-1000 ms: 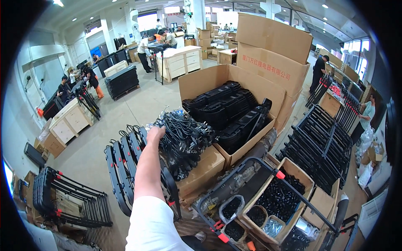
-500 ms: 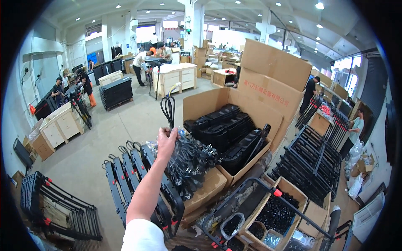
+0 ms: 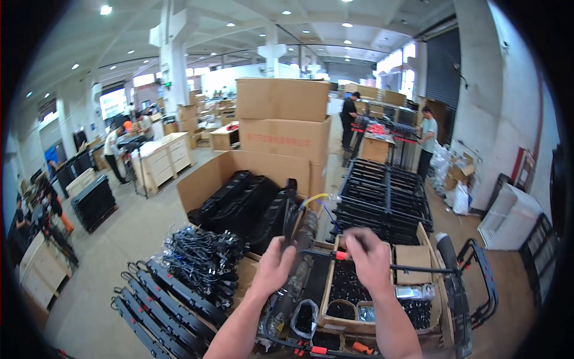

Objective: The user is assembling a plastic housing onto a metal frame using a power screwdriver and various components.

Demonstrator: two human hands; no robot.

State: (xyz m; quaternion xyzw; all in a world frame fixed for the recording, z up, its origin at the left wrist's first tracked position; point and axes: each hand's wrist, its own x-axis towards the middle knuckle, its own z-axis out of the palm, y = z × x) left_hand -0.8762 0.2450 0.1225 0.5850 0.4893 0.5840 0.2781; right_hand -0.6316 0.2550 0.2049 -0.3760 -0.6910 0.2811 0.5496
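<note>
My left hand (image 3: 275, 266) is closed round a looped black cable (image 3: 290, 220), held upright over the work area. Yellow and blue wire ends (image 3: 315, 197) fan out from its top toward the right. My right hand (image 3: 368, 257) is raised just right of the cable, its fingers curled and smeared by motion. A blue wire runs down close to those fingertips; whether they touch it I cannot tell. Under both hands stretches a black tubular frame (image 3: 412, 268) with red clips. Left of my left hand lies a heap of black cables (image 3: 200, 257) with plugs.
Black slotted bars (image 3: 161, 299) stand in a row at lower left. A carton (image 3: 203, 179) holds black moulded parts. A wooden tray (image 3: 327, 293) of small black parts lies below my right hand. Stacked black frames (image 3: 382, 200) stand beyond; two people work behind them.
The view has swung to the right. My left hand has brought the cable from over the cable heap to in front of me. My right hand has come into view beside it.
</note>
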